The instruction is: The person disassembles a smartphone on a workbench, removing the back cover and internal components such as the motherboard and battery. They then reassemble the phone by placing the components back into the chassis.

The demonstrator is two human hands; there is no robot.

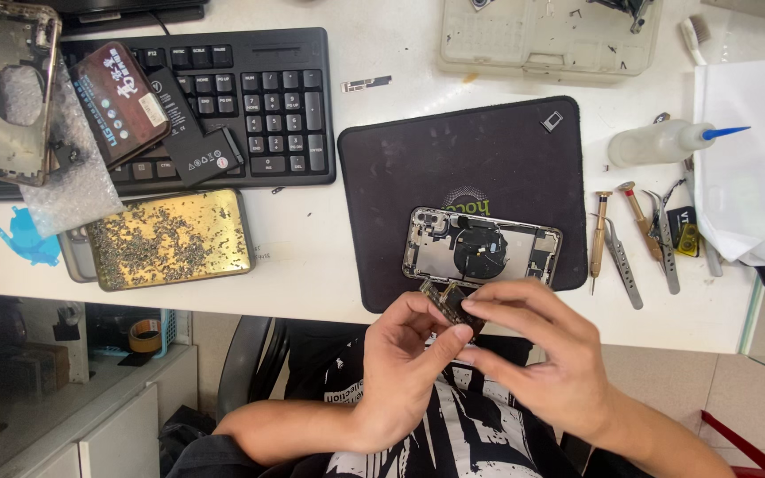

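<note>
Below the opened phone housing on the bench, left hand and right hand pinch one small circuit board between closed fingertips.

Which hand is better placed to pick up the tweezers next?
Right. The right hand is on the same side as the tweezers, which lie right of the mat. The left hand sits farther away, and both pinch the small board.

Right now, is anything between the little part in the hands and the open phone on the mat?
Nothing visible. The left hand and right hand pinch the small part just below the open phone, with only bare mat between.
</note>
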